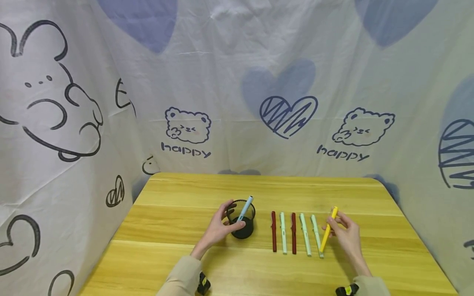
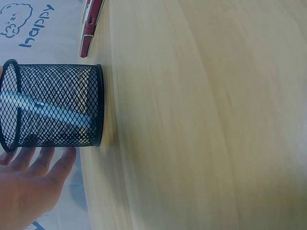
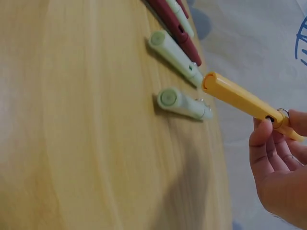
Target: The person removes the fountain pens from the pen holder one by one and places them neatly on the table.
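Note:
My left hand holds a black mesh pen cup from its left side, thumb in front and fingers behind. A light blue pen leans inside the cup, its top above the rim; the left wrist view shows it through the mesh. Over on the right, my right hand pinches a yellow pen near its upper end, tilted and raised above the table. Just left of it lies a pale green pen, which the yellow one partly overlaps in the head view.
Between the hands a row of pens lies on the wooden table: a dark red pen, a pale green pen, another dark red pen and further pale green ones. A printed white cloth hangs behind and beside the table.

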Demonstrator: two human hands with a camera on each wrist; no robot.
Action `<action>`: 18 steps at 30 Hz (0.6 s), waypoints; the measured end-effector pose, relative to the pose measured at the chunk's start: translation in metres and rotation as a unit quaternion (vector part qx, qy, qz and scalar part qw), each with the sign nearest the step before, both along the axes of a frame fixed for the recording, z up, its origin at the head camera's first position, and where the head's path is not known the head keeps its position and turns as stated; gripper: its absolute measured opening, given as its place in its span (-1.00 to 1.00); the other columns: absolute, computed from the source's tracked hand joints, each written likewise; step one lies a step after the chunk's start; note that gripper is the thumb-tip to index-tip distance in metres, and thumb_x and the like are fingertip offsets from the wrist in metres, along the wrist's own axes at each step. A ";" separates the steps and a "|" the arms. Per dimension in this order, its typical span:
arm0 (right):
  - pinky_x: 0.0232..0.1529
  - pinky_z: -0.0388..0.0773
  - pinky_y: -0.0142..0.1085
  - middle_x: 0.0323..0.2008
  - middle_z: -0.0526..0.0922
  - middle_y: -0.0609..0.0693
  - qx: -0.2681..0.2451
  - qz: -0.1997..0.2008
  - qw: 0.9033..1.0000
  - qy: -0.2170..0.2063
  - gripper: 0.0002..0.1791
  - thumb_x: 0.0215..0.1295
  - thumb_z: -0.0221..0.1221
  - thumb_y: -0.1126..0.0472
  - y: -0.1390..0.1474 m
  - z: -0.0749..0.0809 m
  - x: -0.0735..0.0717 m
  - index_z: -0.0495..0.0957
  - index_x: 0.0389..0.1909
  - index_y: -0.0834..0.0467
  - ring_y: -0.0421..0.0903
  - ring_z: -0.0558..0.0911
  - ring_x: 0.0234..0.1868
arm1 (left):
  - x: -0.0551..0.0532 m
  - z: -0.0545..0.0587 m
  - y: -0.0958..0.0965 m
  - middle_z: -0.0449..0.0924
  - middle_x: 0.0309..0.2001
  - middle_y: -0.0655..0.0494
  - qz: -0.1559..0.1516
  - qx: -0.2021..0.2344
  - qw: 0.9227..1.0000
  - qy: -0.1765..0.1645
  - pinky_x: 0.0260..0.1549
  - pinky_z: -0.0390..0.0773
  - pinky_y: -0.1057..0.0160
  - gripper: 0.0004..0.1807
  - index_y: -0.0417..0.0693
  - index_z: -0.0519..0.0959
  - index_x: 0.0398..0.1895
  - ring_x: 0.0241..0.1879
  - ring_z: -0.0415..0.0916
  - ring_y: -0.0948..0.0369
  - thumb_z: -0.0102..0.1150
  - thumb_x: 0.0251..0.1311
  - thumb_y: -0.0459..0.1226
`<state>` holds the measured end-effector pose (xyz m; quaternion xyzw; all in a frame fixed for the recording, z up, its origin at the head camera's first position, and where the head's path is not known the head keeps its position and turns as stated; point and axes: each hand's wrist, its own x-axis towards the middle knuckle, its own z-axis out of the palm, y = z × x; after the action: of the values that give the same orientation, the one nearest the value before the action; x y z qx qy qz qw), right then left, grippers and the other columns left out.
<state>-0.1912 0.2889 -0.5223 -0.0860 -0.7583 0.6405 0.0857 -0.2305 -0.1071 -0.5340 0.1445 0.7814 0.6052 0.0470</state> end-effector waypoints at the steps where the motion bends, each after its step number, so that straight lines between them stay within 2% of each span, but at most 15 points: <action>1: -0.47 0.66 -0.41 -0.44 0.61 -0.41 0.014 -0.002 1.000 -0.004 -0.42 0.51 0.11 0.23 0.001 -0.001 0.000 0.25 0.40 0.45 -0.35 0.73 -0.45 | 0.000 0.000 0.000 0.27 0.49 -0.17 0.000 0.001 1.000 0.000 0.35 0.29 -0.37 -0.11 0.02 0.15 0.55 0.48 0.19 -0.24 0.39 0.21 -0.18; 4: -0.48 0.63 -0.40 -0.35 0.63 -0.29 0.049 -0.007 0.999 -0.020 -0.39 0.51 0.11 0.19 0.005 -0.003 -0.002 0.24 0.41 0.47 -0.38 0.71 -0.46 | 0.000 0.000 0.000 0.27 0.49 -0.15 0.001 0.002 1.000 -0.001 0.35 0.29 -0.37 -0.11 0.01 0.16 0.55 0.48 0.19 -0.24 0.40 0.20 -0.18; 8: -0.46 0.65 -0.41 -0.20 0.66 0.07 0.083 -0.004 0.996 -0.037 -0.41 0.52 0.10 0.20 0.008 -0.008 -0.004 0.27 0.41 0.46 -0.37 0.69 -0.46 | 0.001 0.000 0.000 0.27 0.49 -0.14 0.002 0.005 1.000 -0.004 0.36 0.29 -0.36 -0.11 0.02 0.16 0.55 0.49 0.18 -0.23 0.40 0.20 -0.18; 11: -0.43 0.65 -0.43 -0.12 0.63 0.25 0.102 0.013 0.993 -0.050 -0.43 0.51 0.09 0.26 0.010 -0.011 -0.007 0.26 0.39 0.50 -0.34 0.70 -0.44 | 0.002 0.000 0.000 0.27 0.49 -0.12 0.003 0.008 1.000 -0.004 0.37 0.27 -0.36 -0.11 0.03 0.16 0.55 0.49 0.17 -0.22 0.40 0.21 -0.19; 18: -0.40 0.62 -0.42 -0.07 0.63 0.38 0.153 0.056 0.984 -0.076 -0.41 0.44 0.15 0.32 0.013 -0.019 -0.014 0.27 0.37 0.54 -0.32 0.66 -0.40 | 0.001 -0.001 0.000 0.27 0.49 -0.10 0.001 0.013 1.000 -0.003 0.37 0.26 -0.37 -0.09 -0.06 0.13 0.57 0.50 0.17 -0.22 0.40 0.21 -0.19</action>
<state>-0.2052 0.3021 -0.5412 -0.0777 -0.8552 0.5124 0.0044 -0.2294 -0.1066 -0.5347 0.1422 0.7734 0.6160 0.0468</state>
